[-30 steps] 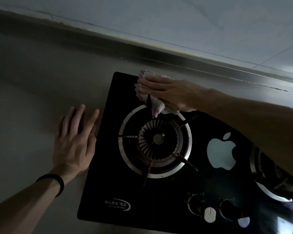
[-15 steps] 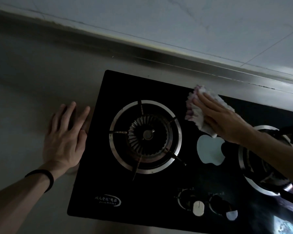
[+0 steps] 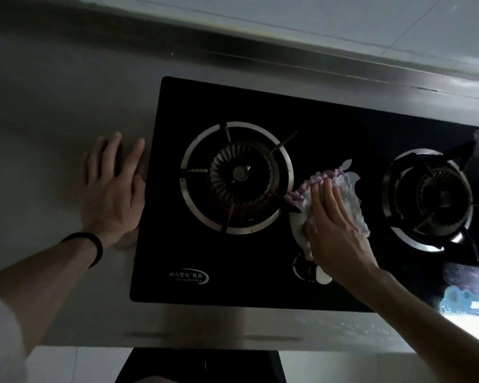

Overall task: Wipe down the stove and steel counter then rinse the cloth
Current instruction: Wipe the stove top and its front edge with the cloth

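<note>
A black glass stove (image 3: 343, 128) with two burners is set into the steel counter (image 3: 53, 106). My right hand (image 3: 335, 233) presses a white cloth with a purple edge (image 3: 349, 194) flat on the glass between the left burner (image 3: 237, 176) and the right burner (image 3: 429, 200). The cloth covers most of a white apple logo. My left hand (image 3: 114, 189) lies flat, fingers apart, on the counter against the stove's left edge, a black band on its wrist.
Control knobs (image 3: 310, 269) sit at the stove's front, partly under my right wrist. A steel backsplash ledge (image 3: 288, 59) and tiled wall run behind. The counter's front edge (image 3: 233, 338) is below, with floor beneath. A bright reflection (image 3: 470, 302) shows at the right.
My right hand slid the cloth from the stove's back left corner rightward, then down toward the front between the burners. My left hand stayed flat on the counter.
</note>
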Demonstrator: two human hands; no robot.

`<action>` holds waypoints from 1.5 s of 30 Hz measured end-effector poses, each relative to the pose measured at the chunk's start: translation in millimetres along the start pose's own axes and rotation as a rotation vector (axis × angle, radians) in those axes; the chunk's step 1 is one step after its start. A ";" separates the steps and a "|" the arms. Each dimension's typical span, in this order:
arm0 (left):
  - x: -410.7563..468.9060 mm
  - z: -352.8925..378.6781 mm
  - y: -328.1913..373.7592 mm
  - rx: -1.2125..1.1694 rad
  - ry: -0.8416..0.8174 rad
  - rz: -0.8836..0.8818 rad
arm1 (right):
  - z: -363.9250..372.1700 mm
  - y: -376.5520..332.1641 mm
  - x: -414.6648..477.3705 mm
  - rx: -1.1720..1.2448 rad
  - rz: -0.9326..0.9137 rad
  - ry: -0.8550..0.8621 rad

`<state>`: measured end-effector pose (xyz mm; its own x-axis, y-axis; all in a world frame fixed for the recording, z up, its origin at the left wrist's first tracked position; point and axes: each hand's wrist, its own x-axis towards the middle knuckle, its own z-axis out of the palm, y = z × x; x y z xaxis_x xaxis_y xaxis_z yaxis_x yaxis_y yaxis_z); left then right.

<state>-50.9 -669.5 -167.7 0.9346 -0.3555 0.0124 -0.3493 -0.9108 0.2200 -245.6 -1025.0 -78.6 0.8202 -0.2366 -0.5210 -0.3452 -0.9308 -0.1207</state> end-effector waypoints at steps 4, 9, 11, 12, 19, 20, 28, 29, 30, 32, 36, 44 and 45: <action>1.0 -0.1 -1.7 0.008 0.018 0.027 | -11.4 -39.5 -4.4 0.018 0.150 -0.027; -0.4 -0.4 -1.7 -0.017 0.004 0.046 | 16.5 -99.3 -42.8 0.029 0.261 -0.067; 2.4 -6.2 -0.3 -0.082 -0.017 0.029 | 31.8 -118.5 -59.9 0.047 0.186 -0.026; 3.1 -10.8 0.9 -0.135 -0.029 0.010 | 39.6 -129.6 -69.1 0.048 0.120 0.019; -73.8 -33.6 61.2 -0.206 -0.026 0.028 | 118.4 -202.7 -105.0 0.170 -0.214 0.170; -90.3 -30.4 73.2 -0.200 -0.057 0.042 | 126.8 -203.6 -107.4 0.176 -0.180 0.168; -133.8 3.3 102.3 -0.043 -0.126 0.076 | 153.9 -113.9 -141.6 0.193 0.257 0.237; -134.0 5.5 101.2 -0.023 -0.122 0.089 | 152.0 -97.9 -145.3 0.203 0.292 0.238; -134.7 7.3 100.4 -0.001 -0.117 0.103 | 150.1 -86.7 -147.7 0.220 0.305 0.241; -135.8 9.5 100.6 0.039 -0.106 0.117 | 150.5 -82.5 -146.9 0.263 0.336 0.266; -136.2 10.1 101.6 0.072 -0.088 0.114 | 153.8 -140.1 -134.9 0.435 0.599 0.291; -135.4 7.4 102.8 0.059 -0.078 0.126 | 183.2 -234.3 -148.8 0.292 0.323 0.299; -135.2 6.9 102.9 0.061 -0.082 0.130 | 184.0 -226.1 -149.8 0.282 0.314 0.291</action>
<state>-213.6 -716.7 -153.4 0.8736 -0.4846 -0.0433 -0.4726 -0.8663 0.1616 -374.3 -727.9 -128.8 0.7363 -0.5979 -0.3169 -0.6721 -0.7003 -0.2405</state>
